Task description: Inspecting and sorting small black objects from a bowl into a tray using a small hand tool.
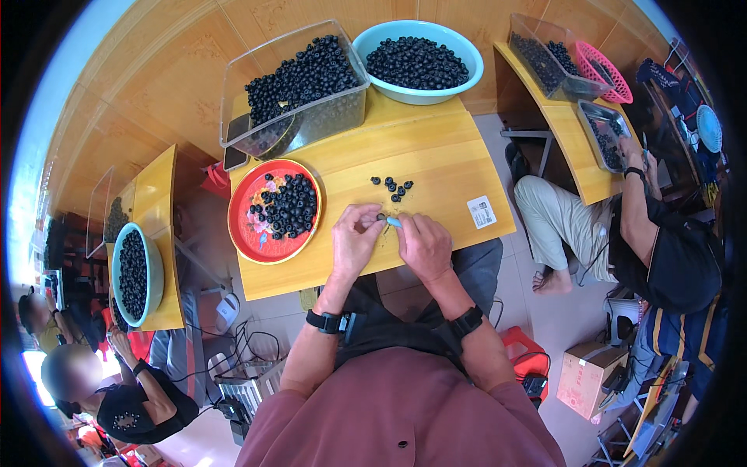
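My left hand (355, 235) is closed in a pinch on a small black bead-like ball (380, 217) above the near part of the yellow wooden table (436, 144). In my right hand (427, 244) is a light-blue stick-like tool (394, 222), its tip against or very close to the ball; the fingers hide the rest of it. Just beyond my fingers lie several loose black balls (391, 186). Small crumbs (387, 231) are scattered below my hands. To the left of my left hand, a red round tray (241, 226) with a flower pattern holds a pile of the same balls.
At the back stand a clear plastic bin (331, 117) and a light-blue basin (420, 96), both holding black balls. A phone (235, 159) lies by the bin. A white label (481, 212) is on the table's right side. Other people work at tables left and right.
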A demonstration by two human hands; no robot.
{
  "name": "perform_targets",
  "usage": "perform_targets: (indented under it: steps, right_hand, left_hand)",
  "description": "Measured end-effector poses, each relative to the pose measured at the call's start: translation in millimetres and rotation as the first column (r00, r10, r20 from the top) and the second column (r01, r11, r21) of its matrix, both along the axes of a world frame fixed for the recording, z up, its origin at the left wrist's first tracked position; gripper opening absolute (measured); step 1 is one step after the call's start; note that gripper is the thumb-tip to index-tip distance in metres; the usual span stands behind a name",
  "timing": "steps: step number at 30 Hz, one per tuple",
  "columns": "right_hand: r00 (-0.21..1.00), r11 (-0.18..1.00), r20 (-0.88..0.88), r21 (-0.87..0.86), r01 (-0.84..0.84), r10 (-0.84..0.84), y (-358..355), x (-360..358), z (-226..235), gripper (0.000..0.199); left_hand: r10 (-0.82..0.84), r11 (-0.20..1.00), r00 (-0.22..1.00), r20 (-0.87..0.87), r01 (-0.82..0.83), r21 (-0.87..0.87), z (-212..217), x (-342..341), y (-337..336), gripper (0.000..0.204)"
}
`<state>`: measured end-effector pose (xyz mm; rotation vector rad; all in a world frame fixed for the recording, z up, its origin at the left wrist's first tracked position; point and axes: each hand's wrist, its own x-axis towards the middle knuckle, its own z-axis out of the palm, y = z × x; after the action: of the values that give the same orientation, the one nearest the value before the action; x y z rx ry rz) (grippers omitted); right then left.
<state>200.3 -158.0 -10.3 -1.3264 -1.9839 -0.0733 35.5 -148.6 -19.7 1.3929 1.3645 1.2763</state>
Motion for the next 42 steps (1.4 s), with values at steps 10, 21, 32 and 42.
perform_targets:
  steps: [10,21,32,42]
  right_hand:
    - [0.997,0.996,0.016,-0.039,0.074,-0.074,1.6,-0.5,-4.4,0.010]
    - [0.998,0.998,0.007,-0.021,0.065,-0.065,1.3,-2.7,-6.4,0.014]
    - [0.996,0.995,0.016,-0.034,0.090,-0.090,-1.6,2.6,-5.0,0.017]
    - [0.995,0.995,0.027,0.039,0.095,-0.096,-0.2,-0.1,-5.7,0.015]
  left_hand:
    - [-0.016,1.000,0.962,0.274,0.023,-0.019,-8.2,-0.8,-1.3,0.031]
    - [0.036,0.996,0.998,0.042,-0.040,0.085,5.5,-2.0,-3.8,0.017]
    - [0.453,0.864,0.758,-0.469,-0.243,0.441,51.1,-84.5,-11.9,0.024]
    - [0.032,0.931,0.762,-0.647,0.212,0.296,46.1,-26.2,58.4,0.027]
